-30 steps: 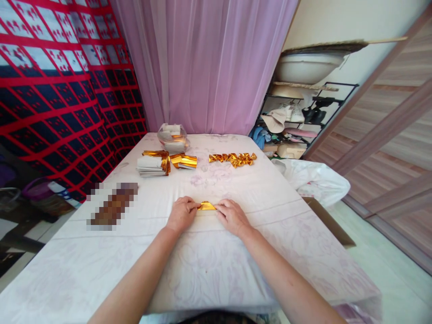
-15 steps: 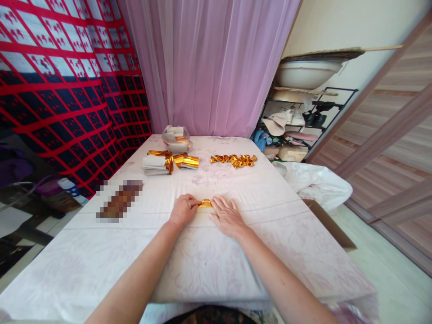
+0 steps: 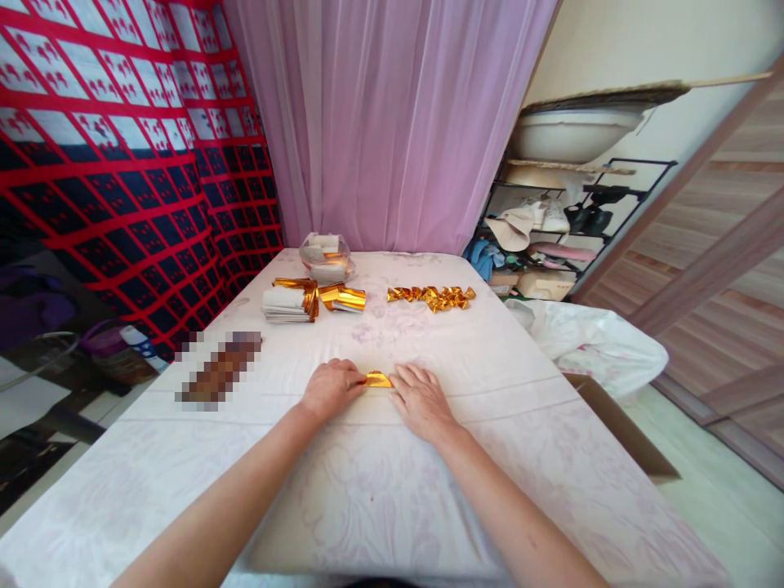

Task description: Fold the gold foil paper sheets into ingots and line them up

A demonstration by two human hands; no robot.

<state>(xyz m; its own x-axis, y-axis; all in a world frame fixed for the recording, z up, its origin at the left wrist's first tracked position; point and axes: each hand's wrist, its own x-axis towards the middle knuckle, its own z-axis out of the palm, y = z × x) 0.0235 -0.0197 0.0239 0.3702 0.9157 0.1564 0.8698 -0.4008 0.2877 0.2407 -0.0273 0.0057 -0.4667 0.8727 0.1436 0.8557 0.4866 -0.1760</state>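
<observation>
A small folded strip of gold foil paper (image 3: 378, 380) lies on the table in front of me, a raised fold along its upper edge. My left hand (image 3: 334, 388) is closed with its fingertips gripping the strip's left end. At the right end, my right hand (image 3: 422, 400) holds the strip between thumb and fingers, palm down. Both ends of the strip are hidden beneath my fingers. Farther back on the right sit several twisted gold foil pieces (image 3: 432, 297). To their left lie a stack of gold-and-white paper sheets (image 3: 287, 302) and loose gold foil sheets (image 3: 344, 298).
A clear plastic bag of papers (image 3: 324, 255) stands at the back of the cloth-covered table (image 3: 490, 457). A pixelated brown item (image 3: 221, 371) is at the left. Beyond the right edge are a white plastic bag (image 3: 600, 339), a cardboard box (image 3: 625, 425) and a loaded rack (image 3: 643, 192).
My right hand has gone from fingers spread over the strip to fingers drawn closer at its right end. The strip's upper fold now stands higher. The view has shifted slightly.
</observation>
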